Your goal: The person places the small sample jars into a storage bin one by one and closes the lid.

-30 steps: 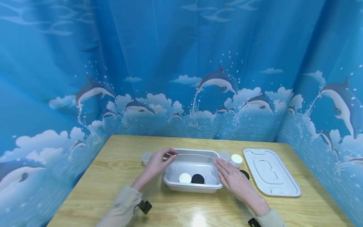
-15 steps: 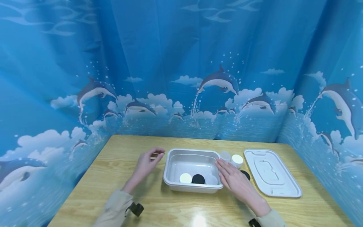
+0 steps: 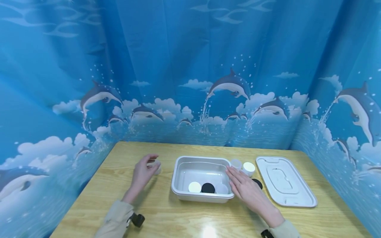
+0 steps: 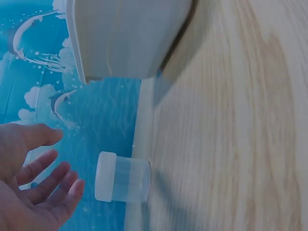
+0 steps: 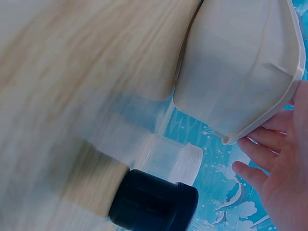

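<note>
A white rectangular box (image 3: 201,161) stands on the table, with three round-lidded jars along its near side: a white-lidded jar (image 3: 194,187), a black-lidded jar (image 3: 208,188) and a pale translucent-lidded jar (image 3: 221,188). Left of the box, my left hand (image 3: 144,172) hovers by a clear jar with a pale lid (image 4: 124,177). Its fingers (image 4: 44,186) are spread and loosely bent, apart from the jar in the left wrist view. My right hand (image 3: 247,188) rests its straight fingers on the box's right rim; the right wrist view shows them touching that edge.
Right of the box stand a pale-lidded jar (image 3: 236,163), a white-lidded jar (image 3: 248,167) and a black jar (image 5: 153,201), partly behind my right hand. A white lid (image 3: 285,181) lies farther right. A dolphin-print curtain (image 3: 190,82) hangs behind the table.
My left hand has moved left, from the box's left rim to the clear jar beside it. The right hand and the box have stayed in place.
</note>
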{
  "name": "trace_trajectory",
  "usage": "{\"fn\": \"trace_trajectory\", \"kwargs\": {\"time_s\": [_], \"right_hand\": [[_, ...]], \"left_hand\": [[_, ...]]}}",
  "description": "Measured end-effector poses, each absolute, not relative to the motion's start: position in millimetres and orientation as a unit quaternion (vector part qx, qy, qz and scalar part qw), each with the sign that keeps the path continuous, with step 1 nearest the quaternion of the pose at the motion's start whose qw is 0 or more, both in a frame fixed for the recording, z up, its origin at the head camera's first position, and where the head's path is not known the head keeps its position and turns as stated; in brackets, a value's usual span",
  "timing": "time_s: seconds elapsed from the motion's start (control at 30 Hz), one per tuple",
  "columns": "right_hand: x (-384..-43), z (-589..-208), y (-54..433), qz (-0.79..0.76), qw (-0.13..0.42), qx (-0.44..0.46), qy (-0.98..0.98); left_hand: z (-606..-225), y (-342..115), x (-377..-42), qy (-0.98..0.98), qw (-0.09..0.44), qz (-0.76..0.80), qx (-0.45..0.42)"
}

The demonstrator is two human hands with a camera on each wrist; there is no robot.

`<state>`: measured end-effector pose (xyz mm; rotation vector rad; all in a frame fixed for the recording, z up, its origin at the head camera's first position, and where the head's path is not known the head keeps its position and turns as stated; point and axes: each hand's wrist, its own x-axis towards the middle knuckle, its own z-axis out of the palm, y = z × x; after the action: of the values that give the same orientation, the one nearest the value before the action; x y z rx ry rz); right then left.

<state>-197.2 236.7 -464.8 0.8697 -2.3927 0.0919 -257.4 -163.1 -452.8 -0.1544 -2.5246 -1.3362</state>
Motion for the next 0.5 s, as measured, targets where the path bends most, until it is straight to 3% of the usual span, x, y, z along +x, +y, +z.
{"fn": "trace_trajectory", "kwargs": {"time_s": [0.3, 0.5], "right_hand": [[-198, -466, 236, 0.038, 0.295, 0.324, -0.898], [-197, -465, 237, 0.036, 0.291, 0.325, -0.899]], "left_hand": [[-461, -172, -265, -0.911, 0.134, -0.385, -0.059], [-464, -173, -267, -0.922, 0.099, -0.372, -0.049]]}}
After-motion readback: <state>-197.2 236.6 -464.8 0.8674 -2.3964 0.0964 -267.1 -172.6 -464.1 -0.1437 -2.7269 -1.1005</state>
